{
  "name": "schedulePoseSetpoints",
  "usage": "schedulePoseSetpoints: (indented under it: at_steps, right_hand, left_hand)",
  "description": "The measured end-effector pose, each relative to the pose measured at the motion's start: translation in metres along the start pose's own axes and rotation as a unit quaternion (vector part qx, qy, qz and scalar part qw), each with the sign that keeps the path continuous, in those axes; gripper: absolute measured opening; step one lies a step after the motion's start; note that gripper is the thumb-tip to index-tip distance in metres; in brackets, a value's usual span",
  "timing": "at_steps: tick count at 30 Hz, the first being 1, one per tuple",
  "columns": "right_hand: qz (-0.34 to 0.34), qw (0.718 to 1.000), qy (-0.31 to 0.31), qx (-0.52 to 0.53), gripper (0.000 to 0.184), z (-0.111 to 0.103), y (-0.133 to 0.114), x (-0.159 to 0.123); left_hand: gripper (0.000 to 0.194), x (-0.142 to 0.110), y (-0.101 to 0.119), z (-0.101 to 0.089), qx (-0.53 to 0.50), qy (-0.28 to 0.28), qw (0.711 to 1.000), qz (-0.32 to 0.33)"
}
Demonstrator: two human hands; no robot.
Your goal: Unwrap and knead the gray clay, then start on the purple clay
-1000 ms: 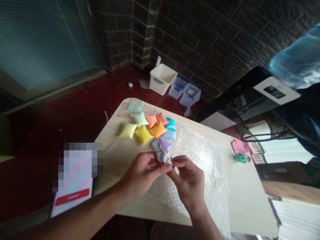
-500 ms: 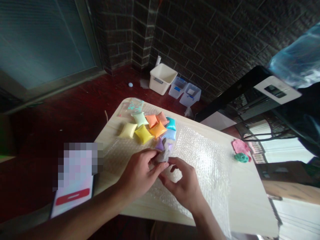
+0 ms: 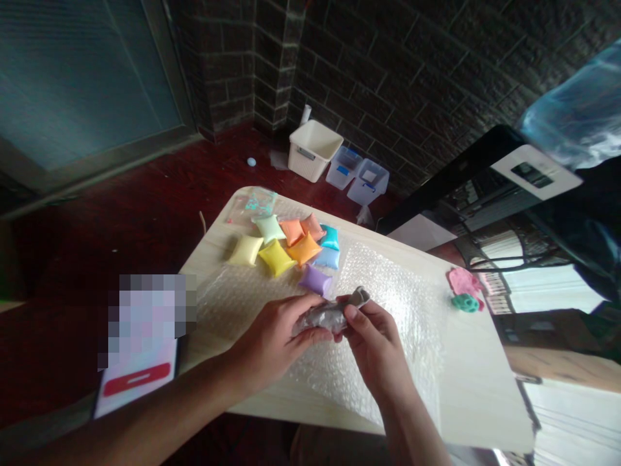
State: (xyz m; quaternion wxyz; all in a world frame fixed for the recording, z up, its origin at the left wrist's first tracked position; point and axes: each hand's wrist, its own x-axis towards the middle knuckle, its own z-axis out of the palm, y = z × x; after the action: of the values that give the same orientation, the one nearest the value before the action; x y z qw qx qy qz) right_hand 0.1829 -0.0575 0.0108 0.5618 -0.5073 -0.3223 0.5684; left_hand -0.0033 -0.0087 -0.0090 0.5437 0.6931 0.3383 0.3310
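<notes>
Between both hands, above the bubble wrap (image 3: 388, 278), is a grey clay packet (image 3: 323, 318) in clear, shiny plastic. Its left end lies in my left hand (image 3: 274, 333), thumb below and fingers behind. My right hand (image 3: 376, 343) pinches the right end, where a rolled or folded grey tip sticks up past the thumb. Just beyond the hands rests a purple packet (image 3: 316, 279). Farther back sit more pillow-shaped packets, among them a yellow one (image 3: 276, 257), an orange one (image 3: 305, 249), a pale cream one (image 3: 246, 250) and a light blue one (image 3: 328, 258).
Pink clay (image 3: 463, 281) and green clay (image 3: 466, 302) lie at the table's right side. A clear bag with teal bits (image 3: 259, 202) is at the far left corner. A phone-like screen (image 3: 138, 362) stands at left. A white bin (image 3: 314, 152) and clear boxes (image 3: 369, 181) are on the floor.
The grey packet has turned from upright to lying sideways. My right hand has moved up and now grips its right end. The purple packet has come into fuller view.
</notes>
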Motion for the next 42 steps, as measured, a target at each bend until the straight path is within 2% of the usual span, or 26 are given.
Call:
schedulePoseSetpoints:
  at_steps: [4,8,11,14,21,26,31,34,38,42]
  right_hand:
    - [0.040,0.997,-0.002,0.064,0.022,0.003,-0.002,0.000]
    - [0.083,0.992,-0.005,0.097,0.027,0.006,-0.001,0.000]
    - [0.064,0.995,0.005,0.076,0.027,0.006,-0.001,0.000]
    - [0.036,0.998,0.007,0.057,0.030,0.004,-0.003,0.000]
    - [0.029,0.999,-0.033,0.028,0.046,-0.005,-0.006,0.000]
    - [0.042,0.993,-0.091,-0.056,0.053,-0.015,-0.009,0.000]
    - [0.048,0.985,-0.130,-0.104,0.042,-0.019,-0.013,-0.005]
    - [0.042,0.988,-0.112,-0.096,0.028,-0.018,-0.011,-0.009]
    - [0.023,0.991,-0.078,-0.108,0.026,-0.017,-0.009,-0.010]
    - [0.052,0.977,-0.134,-0.155,0.033,-0.014,-0.011,-0.007]
  left_hand:
    - [0.027,0.000,0.002,-0.001,-0.101,-0.027,0.994,-0.034]
    - [0.033,0.001,0.004,0.001,-0.217,-0.037,0.973,-0.063]
    - [0.030,0.003,0.005,0.003,-0.284,-0.048,0.955,-0.074]
    - [0.030,0.005,0.008,0.004,-0.309,-0.051,0.946,-0.085]
    - [0.026,0.003,0.007,-0.001,-0.277,-0.082,0.954,-0.076]
    - [0.024,0.003,0.009,-0.009,-0.158,-0.106,0.981,-0.049]
    - [0.020,0.005,0.019,-0.018,-0.110,-0.138,0.984,-0.021]
    - [0.028,0.004,0.021,-0.018,-0.141,-0.156,0.977,-0.035]
    - [0.038,0.002,0.015,-0.012,-0.112,-0.121,0.985,-0.042]
    - [0.044,0.002,0.012,-0.006,-0.041,-0.061,0.996,-0.044]
